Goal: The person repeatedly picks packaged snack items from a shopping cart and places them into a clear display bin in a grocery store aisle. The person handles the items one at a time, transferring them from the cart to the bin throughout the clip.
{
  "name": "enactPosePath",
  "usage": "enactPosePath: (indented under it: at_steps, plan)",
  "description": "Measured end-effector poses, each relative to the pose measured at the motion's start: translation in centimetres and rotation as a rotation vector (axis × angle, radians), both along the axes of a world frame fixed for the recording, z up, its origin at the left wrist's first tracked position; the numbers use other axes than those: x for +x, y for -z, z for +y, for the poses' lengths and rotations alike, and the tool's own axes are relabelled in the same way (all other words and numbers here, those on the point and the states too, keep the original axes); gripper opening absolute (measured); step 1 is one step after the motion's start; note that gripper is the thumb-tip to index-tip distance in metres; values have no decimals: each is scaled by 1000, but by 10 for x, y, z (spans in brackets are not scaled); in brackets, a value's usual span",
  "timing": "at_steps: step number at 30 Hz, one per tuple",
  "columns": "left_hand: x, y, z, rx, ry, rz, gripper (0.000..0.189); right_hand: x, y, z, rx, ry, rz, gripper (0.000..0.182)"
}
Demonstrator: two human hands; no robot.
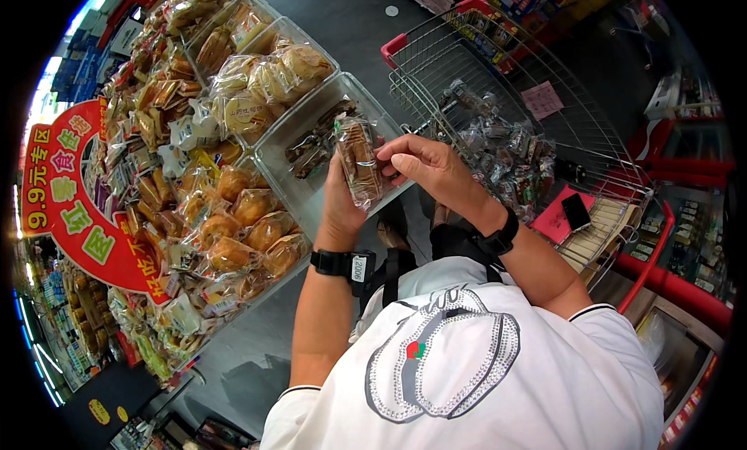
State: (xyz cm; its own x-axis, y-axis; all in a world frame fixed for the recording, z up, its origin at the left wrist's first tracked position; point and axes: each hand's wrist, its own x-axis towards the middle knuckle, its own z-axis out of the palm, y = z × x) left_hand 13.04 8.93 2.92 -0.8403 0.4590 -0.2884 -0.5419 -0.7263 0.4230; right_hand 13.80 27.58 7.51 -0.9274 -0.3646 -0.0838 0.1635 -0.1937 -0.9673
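Note:
My left hand holds a clear plastic packet of brown sliced biscuits or cakes upright, thumb along its near side. My right hand is at the packet's right edge, fingers bent; whether they grip or only touch the wrapper cannot be told. Beneath the packet is a clear plastic bin with several dark wrapped snacks in it. Left of that bin, wrapped round golden buns are heaped. Pale flat wrapped cakes fill the bin behind.
A metal shopping cart stands to the right, with many small wrapped packets inside. On its near end lie a pink folder and a black phone. A red printed sign rises from the snack display at the left.

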Motion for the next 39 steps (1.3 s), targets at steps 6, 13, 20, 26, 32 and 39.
enactPosePath:
  at_steps: [6, 13, 20, 26, 32, 39]
  plan:
    - [-12, -7, -50, -554, 6, 175, 36, -17, 41, -19, 22, -111, -180, 30]
    - [-43, -27, -94, -1119, 28, 398, 40, -52, 71, -64, 21, -166, -199, 31]
    - [-42, 40, -97, -2020, -34, 897, 54, -60, 158, -106, 325, -259, -68, 48]
    - [-29, 74, -90, -2261, 90, 856, 52, -59, 201, -128, 524, -331, 103, 49]
    - [-31, 82, -94, -2317, 196, 743, 51, -61, 194, -123, 539, -441, 50, 61]
    - [-42, 59, -97, -2247, 169, 745, 49, -67, 207, -127, 505, -432, -91, 59]
